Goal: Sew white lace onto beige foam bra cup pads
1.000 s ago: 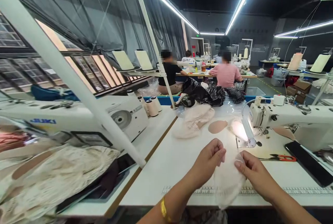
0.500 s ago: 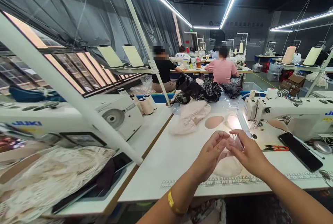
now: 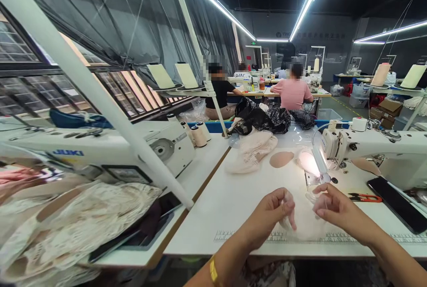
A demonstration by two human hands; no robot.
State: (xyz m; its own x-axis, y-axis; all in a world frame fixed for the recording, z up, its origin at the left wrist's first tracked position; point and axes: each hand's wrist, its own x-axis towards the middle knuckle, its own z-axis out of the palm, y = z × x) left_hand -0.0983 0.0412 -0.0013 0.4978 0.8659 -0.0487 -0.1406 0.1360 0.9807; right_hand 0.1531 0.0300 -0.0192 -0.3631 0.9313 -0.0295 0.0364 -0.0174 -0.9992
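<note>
A thin, sheer, pale pink piece of fabric hangs between my two hands just above the white table. My left hand pinches its left edge between thumb and fingers. Its right upper part is caught in the closed fingers of my right hand, partly blurred. Beyond the hands, a flat beige oval pad lies on the table. Another pale piece sits under the lit lamp beside the sewing machine. Right of my right hand are orange-handled thread snips and a black phone.
A printed ruler strip runs along the table's front edge. Cream lace and black plastic bags lie at the back. To the left, a white pole slants past a second sewing machine and lace garments. Two people sit ahead.
My hands have moved apart and down toward me, spreading the sheer fabric between them. The whole view has shifted slightly, so the surroundings appear farther right.
</note>
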